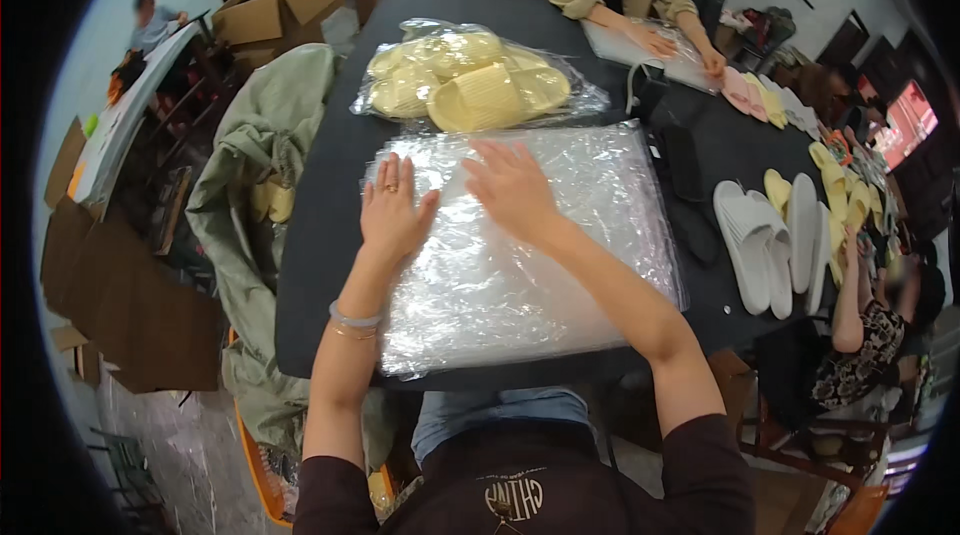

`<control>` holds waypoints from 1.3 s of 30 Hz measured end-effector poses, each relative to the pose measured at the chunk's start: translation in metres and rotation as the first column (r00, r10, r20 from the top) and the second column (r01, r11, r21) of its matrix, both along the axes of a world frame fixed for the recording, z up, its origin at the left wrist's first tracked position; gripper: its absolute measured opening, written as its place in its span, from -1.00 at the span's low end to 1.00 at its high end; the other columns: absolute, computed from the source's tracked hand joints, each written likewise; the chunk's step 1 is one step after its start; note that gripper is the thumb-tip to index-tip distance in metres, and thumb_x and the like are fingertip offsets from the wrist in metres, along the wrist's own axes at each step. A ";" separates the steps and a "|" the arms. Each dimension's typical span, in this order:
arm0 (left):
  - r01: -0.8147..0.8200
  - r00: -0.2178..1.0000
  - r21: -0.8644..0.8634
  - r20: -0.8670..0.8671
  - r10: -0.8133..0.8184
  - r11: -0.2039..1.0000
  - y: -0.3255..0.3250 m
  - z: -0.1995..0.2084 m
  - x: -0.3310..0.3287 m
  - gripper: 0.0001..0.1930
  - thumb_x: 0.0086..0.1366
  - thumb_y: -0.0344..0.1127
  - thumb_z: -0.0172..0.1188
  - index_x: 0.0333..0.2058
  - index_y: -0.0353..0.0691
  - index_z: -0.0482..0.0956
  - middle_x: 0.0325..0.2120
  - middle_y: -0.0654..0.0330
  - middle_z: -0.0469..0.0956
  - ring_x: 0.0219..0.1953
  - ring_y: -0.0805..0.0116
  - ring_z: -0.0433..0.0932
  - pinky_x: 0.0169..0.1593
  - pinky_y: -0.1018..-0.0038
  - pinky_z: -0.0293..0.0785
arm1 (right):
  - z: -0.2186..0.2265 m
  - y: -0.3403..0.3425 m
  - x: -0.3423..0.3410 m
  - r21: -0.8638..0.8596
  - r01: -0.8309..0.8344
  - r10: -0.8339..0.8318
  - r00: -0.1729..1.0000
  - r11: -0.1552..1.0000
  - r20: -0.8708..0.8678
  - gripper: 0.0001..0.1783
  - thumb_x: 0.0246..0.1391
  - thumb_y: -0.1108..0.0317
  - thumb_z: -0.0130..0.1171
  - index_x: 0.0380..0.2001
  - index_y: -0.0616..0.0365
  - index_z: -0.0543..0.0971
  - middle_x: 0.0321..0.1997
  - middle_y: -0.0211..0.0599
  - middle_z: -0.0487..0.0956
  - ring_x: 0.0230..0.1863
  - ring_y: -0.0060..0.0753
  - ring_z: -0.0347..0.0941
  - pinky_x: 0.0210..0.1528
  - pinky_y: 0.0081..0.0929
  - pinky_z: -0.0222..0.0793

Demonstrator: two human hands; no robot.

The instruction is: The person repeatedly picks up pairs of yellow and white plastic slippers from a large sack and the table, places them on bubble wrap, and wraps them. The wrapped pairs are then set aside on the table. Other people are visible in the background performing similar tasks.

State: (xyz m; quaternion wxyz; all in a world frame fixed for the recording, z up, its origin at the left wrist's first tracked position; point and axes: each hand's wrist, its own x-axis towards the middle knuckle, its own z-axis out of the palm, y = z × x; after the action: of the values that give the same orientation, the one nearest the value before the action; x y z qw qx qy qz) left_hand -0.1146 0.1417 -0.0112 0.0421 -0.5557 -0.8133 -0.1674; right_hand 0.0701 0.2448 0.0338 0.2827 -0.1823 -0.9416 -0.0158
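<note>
A stack of clear plastic bags lies flat on the dark table in front of me. My left hand rests on its upper left part, palm down with the fingers stretched out. To its right, my right hand lies flat on the same stack, fingers spread, near the far edge. Neither hand grips anything. Just beyond my fingertips sit several yellow slippers inside clear plastic bags, piled on the table.
White slippers stand at the table's right, with yellow slippers beyond. Across the table a co-worker's hands rest on another bag stack. A green sack hangs at the left side. Cardboard boxes stand behind it.
</note>
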 end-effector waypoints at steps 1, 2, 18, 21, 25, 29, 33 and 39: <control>-0.022 1.000 -0.024 -0.004 0.022 0.999 -0.002 0.001 -0.002 -0.25 0.30 0.19 -0.16 0.29 -0.24 0.08 0.34 0.03 -0.01 0.38 0.16 -0.06 0.36 0.19 -0.12 | -0.020 0.011 0.004 -0.105 0.065 -0.062 0.998 0.992 0.030 -0.61 0.19 0.17 -0.04 0.04 0.01 0.48 0.22 -0.27 0.38 0.28 -0.25 0.21 0.31 0.03 -0.03; -0.017 1.000 -0.032 -0.001 0.017 0.999 -0.003 0.004 -0.001 -0.24 0.30 0.21 -0.18 0.30 -0.23 0.06 0.34 0.04 -0.03 0.39 0.18 -0.07 0.36 0.22 -0.12 | -0.039 0.025 0.017 -0.204 0.123 -0.110 0.991 0.971 0.071 -0.61 0.21 0.13 -0.10 0.04 -0.01 0.48 0.23 -0.31 0.37 0.30 -0.29 0.19 0.33 0.09 -0.09; 0.069 0.810 0.120 0.573 -0.126 0.990 0.002 0.000 -0.039 -0.09 0.20 0.37 -0.10 0.28 -0.30 0.09 0.30 -0.04 0.08 0.37 0.13 -0.04 0.33 -0.01 -0.20 | -0.045 0.025 0.037 -0.090 0.302 -0.272 0.929 0.949 0.251 -0.47 0.23 0.08 -0.14 0.21 0.03 0.31 0.34 -0.23 0.22 0.35 -0.14 0.08 0.36 0.12 -0.22; 0.015 0.782 0.112 0.618 -0.082 0.994 0.002 0.007 -0.032 0.11 0.01 0.50 0.02 0.29 -0.33 0.04 0.31 -0.08 0.05 0.38 0.11 -0.07 0.34 -0.02 -0.30 | -0.043 0.019 0.012 -0.101 0.338 -0.305 0.919 0.936 0.248 -0.47 0.22 0.07 -0.13 0.20 0.05 0.32 0.33 -0.21 0.23 0.34 -0.12 0.10 0.36 0.12 -0.21; 0.123 0.851 0.092 0.503 -0.153 0.988 -0.004 -0.002 -0.042 0.16 -0.02 0.20 0.30 0.33 -0.33 -0.20 0.31 -0.18 -0.02 0.39 0.03 -0.11 0.34 -0.03 -0.29 | -0.037 0.016 -0.003 -0.100 0.303 -0.269 0.927 0.948 0.261 -0.50 0.22 0.08 -0.10 0.16 0.06 0.37 0.31 -0.21 0.26 0.31 -0.13 0.14 0.35 0.09 -0.16; 0.123 0.850 0.117 0.501 -0.166 0.985 -0.013 -0.001 -0.033 0.12 0.04 0.07 0.30 0.35 -0.22 -0.28 0.33 -0.20 -0.12 0.39 -0.04 -0.18 0.34 -0.04 -0.30 | -0.004 0.014 -0.019 -0.111 0.227 -0.216 0.971 0.967 0.107 -0.58 0.20 0.15 -0.06 0.07 0.06 0.46 0.27 -0.20 0.32 0.28 -0.16 0.19 0.34 -0.01 -0.09; 0.105 0.978 -0.008 0.180 -0.102 0.994 -0.017 0.014 -0.017 -0.04 0.14 0.05 0.20 0.36 -0.01 -0.21 0.35 -0.18 -0.26 0.39 -0.17 -0.31 0.33 -0.08 -0.32 | -0.033 0.012 -0.027 -0.198 0.137 -0.145 0.989 0.971 -0.027 -0.63 0.21 0.21 -0.06 0.03 0.06 0.50 0.24 -0.20 0.35 0.26 -0.16 0.22 0.32 -0.06 -0.04; 0.136 0.970 -0.086 0.216 -0.115 0.987 -0.024 0.009 -0.022 -0.21 0.26 0.15 0.02 0.34 -0.05 -0.04 0.35 -0.18 -0.25 0.37 -0.23 -0.28 0.32 -0.08 -0.20 | -0.060 0.022 -0.029 -0.221 0.057 -0.070 0.996 0.974 -0.054 -0.64 0.20 0.26 -0.07 0.02 0.05 0.51 0.24 -0.17 0.36 0.25 -0.10 0.23 0.29 -0.09 0.03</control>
State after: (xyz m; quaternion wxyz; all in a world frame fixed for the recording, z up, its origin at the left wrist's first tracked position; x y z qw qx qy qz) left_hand -0.1370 0.1181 -0.0026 -0.0828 -0.5866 -0.7838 -0.1863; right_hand 0.0412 0.2663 -0.0263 0.2889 -0.2429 -0.9221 0.0848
